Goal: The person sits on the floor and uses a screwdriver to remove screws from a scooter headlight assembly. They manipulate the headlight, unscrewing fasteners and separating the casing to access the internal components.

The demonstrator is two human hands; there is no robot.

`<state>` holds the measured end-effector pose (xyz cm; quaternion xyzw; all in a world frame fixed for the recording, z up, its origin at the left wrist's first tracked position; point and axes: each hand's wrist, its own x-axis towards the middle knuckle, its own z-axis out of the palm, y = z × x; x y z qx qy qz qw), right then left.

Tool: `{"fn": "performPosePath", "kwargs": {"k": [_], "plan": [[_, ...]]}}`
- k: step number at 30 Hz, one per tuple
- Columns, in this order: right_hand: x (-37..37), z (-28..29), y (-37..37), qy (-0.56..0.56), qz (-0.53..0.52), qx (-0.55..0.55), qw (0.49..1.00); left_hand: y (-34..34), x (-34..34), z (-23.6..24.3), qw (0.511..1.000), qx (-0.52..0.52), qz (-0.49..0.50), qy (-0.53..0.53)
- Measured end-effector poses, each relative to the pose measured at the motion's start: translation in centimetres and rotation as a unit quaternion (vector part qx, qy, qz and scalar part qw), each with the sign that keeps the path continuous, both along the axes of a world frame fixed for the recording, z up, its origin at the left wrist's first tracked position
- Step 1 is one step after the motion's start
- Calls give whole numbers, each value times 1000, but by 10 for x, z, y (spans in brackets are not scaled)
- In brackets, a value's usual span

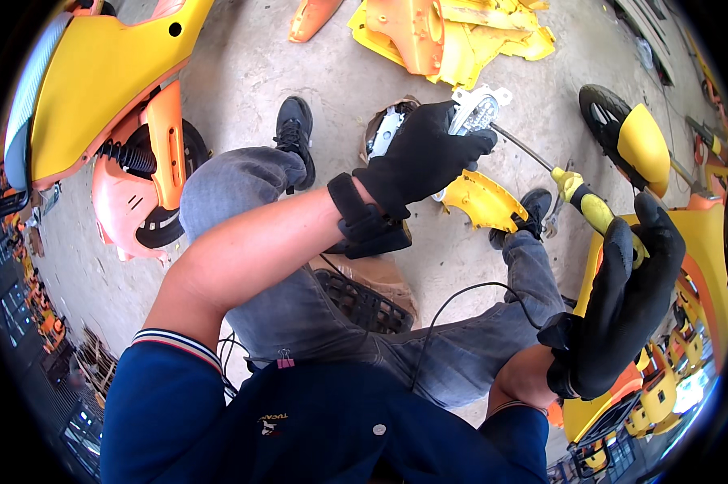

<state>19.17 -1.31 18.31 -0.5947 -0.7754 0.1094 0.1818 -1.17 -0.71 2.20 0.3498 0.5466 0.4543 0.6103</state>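
Observation:
My left hand (420, 153), in a black glove, is closed around a small lamp unit (475, 111) with a clear lens and pale mounting tabs. My right hand (628, 294), gloved in black too, has its fingers bent round the handle end of a screwdriver (596, 211) with a yellow-green grip. The shaft points up and left, its tip at the lamp's right edge; whether it sits in a screw is too small to tell. Beneath the lamp, a curved yellow cover (483, 202) lies by my right shoe. Behind my left hand is another silvery part (386, 133), partly hidden.
A yellow and orange scooter (110, 89) stands at the left. Yellow and orange panels (461, 36) are heaped ahead on the concrete floor. To the right lies a black and yellow fender-like piece (644, 149). A black crate (364, 302) and cardboard sit between my legs.

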Motion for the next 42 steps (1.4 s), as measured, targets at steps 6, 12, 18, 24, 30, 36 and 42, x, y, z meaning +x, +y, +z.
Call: {"fn": "performPosePath", "kwargs": {"k": [6,12,18,24,30,36,42], "plan": [[9,-5,2,74,63,44,994,1,1,-6,1000,5,-6,-23],[3,4,-1,8,33,9,999,0,3,-3,1000,-4,-11,20],[-2,4,2,42,26,-22,999,-1,2,-11,1000,-8,-9,-2],[8,2,8,12,131,31,991,-1,4,-8,1000,2,-1,5],[4,9,5,-50,151,27,987,0,0,-2,1000,6,-3,-2],[-1,32,10,-251,256,41,933,-3,1,6,1000,-6,-23,6],[-5,55,11,-431,382,41,817,-8,9,-4,999,12,-51,-16]]}}
